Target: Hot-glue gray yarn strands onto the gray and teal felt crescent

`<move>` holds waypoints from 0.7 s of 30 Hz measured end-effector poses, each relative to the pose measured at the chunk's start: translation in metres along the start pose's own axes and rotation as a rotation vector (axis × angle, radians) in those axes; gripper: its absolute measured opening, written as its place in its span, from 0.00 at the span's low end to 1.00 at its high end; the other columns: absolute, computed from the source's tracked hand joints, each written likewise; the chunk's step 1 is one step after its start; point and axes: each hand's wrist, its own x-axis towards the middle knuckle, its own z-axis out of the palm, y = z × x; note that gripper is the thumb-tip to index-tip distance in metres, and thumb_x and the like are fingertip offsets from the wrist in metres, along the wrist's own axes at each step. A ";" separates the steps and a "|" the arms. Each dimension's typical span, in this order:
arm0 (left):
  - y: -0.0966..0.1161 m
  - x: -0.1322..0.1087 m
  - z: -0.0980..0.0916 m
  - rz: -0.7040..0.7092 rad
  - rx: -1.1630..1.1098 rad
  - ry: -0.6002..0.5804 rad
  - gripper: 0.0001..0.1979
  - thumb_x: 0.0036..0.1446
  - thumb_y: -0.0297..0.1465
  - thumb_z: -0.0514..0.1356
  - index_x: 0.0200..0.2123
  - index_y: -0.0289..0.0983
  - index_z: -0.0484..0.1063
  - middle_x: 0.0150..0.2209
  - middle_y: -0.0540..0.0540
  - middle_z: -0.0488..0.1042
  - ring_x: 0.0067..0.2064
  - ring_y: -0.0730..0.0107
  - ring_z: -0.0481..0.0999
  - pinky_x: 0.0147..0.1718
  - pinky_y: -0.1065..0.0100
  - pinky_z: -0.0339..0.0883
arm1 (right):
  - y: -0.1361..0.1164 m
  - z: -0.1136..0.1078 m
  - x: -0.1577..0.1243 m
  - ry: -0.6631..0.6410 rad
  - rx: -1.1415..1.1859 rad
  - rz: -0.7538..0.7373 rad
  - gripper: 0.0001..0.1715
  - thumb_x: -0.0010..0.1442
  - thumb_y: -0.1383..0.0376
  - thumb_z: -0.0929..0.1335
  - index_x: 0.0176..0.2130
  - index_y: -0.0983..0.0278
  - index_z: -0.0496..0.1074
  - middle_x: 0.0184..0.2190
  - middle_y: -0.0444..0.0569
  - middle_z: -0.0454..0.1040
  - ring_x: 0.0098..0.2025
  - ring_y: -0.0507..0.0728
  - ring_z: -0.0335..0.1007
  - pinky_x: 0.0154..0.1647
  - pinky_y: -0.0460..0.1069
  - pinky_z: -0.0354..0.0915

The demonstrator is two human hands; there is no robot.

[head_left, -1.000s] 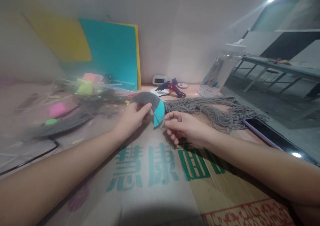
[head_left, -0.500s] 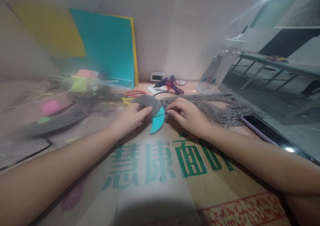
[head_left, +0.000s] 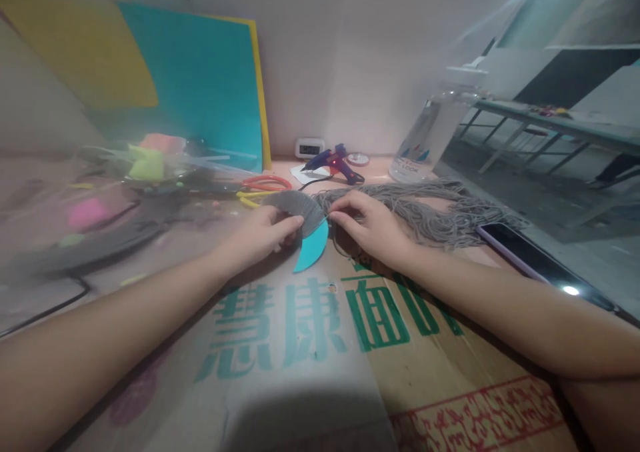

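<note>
My left hand [head_left: 273, 232] pinches a curved, crescent-like piece [head_left: 313, 245] between thumb and fingers. Its upper part is wrapped in grey cord [head_left: 300, 209], while the lower tip shows bare turquoise. At the piece's right edge, my right hand [head_left: 357, 219] is closed in a pinch on the end of the grey cord, held close against the wrapping. A loop of cord hangs below the right fingers. Behind that hand spreads a loose skein of grey cord [head_left: 440, 209]. Both hands are just above the printed cardboard [head_left: 320, 372].
Behind the hands are red-handled scissors [head_left: 267, 183], a blue glue gun [head_left: 334, 164], a small white digital clock [head_left: 309, 147] and a clear bottle [head_left: 417, 145]. A phone [head_left: 540, 262] lies at right. Turquoise and yellow sheets [head_left: 200, 79] lean on the wall; clay packets [head_left: 147, 162] lie left.
My right hand has come slightly closer to the piece, and the cord between them is shorter, lying nearer the wrapped part. The whole view has shifted a little.
</note>
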 end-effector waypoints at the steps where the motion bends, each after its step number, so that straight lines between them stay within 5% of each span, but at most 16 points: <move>1: 0.000 0.000 0.000 0.004 0.002 -0.006 0.19 0.57 0.40 0.57 0.18 0.37 0.66 0.19 0.51 0.66 0.21 0.73 0.64 0.21 0.71 0.56 | 0.000 0.000 0.000 -0.001 0.002 0.003 0.05 0.62 0.65 0.67 0.34 0.62 0.73 0.34 0.46 0.75 0.37 0.55 0.70 0.41 0.51 0.64; 21: -0.004 0.000 -0.002 -0.010 -0.100 -0.135 0.16 0.58 0.37 0.57 0.21 0.36 0.64 0.19 0.53 0.63 0.21 0.77 0.61 0.20 0.73 0.53 | 0.005 0.001 -0.001 -0.070 0.186 0.004 0.08 0.60 0.69 0.66 0.38 0.64 0.75 0.35 0.47 0.74 0.38 0.54 0.70 0.42 0.50 0.64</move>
